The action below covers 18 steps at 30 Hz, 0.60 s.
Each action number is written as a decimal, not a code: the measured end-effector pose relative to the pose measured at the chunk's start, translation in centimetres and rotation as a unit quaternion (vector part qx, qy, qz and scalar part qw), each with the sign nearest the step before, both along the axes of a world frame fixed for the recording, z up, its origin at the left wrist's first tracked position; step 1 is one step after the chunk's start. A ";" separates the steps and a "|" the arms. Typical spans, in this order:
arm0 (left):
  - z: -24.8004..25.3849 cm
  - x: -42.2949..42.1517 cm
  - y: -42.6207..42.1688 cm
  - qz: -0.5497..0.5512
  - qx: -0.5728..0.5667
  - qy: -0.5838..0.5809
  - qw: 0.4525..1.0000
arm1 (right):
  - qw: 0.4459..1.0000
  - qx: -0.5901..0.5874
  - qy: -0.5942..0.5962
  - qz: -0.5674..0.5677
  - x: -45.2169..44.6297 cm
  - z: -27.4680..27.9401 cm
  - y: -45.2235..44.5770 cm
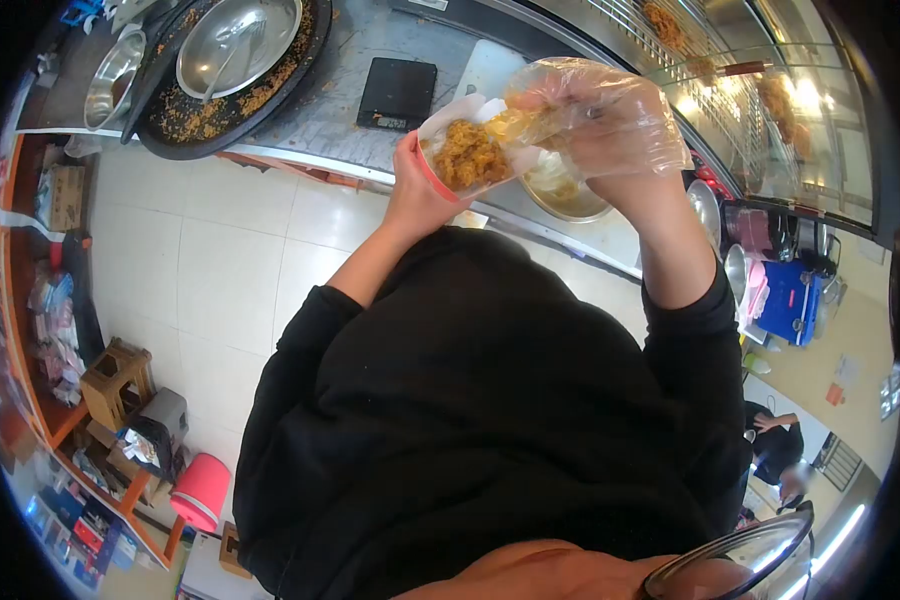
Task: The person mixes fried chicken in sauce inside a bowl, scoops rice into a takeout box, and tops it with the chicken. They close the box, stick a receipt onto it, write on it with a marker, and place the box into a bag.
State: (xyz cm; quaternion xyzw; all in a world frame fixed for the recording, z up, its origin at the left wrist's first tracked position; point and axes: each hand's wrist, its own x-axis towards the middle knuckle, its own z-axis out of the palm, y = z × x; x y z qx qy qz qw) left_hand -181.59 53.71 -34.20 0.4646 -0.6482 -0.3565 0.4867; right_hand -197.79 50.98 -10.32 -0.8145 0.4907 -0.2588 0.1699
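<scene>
My left hand (422,185) is wrapped round a paper food box (440,183) with a red edge and white lining. Brown, crisp-coated fried chicken (469,155) fills the box, which tilts towards me. A loose clear plastic glove covers my right hand (595,115), at the box's right side. Its fingers are bent together by a yellowish patch at the box's edge; the crinkled plastic hides what they grip, if anything. Just below this hand, a metal bowl (567,208) with something pale in it sits on the counter.
A black digital scale (397,92) and a white board (486,75) lie on the counter (355,50). At left, a large black pan (175,140) with crumbs holds a steel bowl (270,65). A lit glass display case (770,120) stands at right. A person (775,445) is further off.
</scene>
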 end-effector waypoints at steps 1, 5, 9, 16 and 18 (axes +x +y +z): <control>0.0 0.0 0.0 0.000 -0.001 -0.002 1.000 | 1.000 -0.013 -0.011 0.013 0.0 0.0 0.0; 0.4 0.3 0.2 -0.009 0.007 -0.021 1.000 | 0.998 -0.017 -0.040 0.043 -0.2 -1.3 -0.1; 0.7 0.6 0.3 -0.010 0.013 -0.029 0.999 | 0.978 0.196 0.023 -0.068 0.7 -5.6 -0.2; 0.4 0.9 0.3 -0.008 0.015 -0.036 0.999 | 0.912 0.305 -0.254 -0.103 -4.9 -6.1 0.0; 0.5 1.0 0.3 -0.008 0.026 -0.029 0.999 | 0.896 0.294 -0.316 -0.103 -7.2 -6.7 -0.2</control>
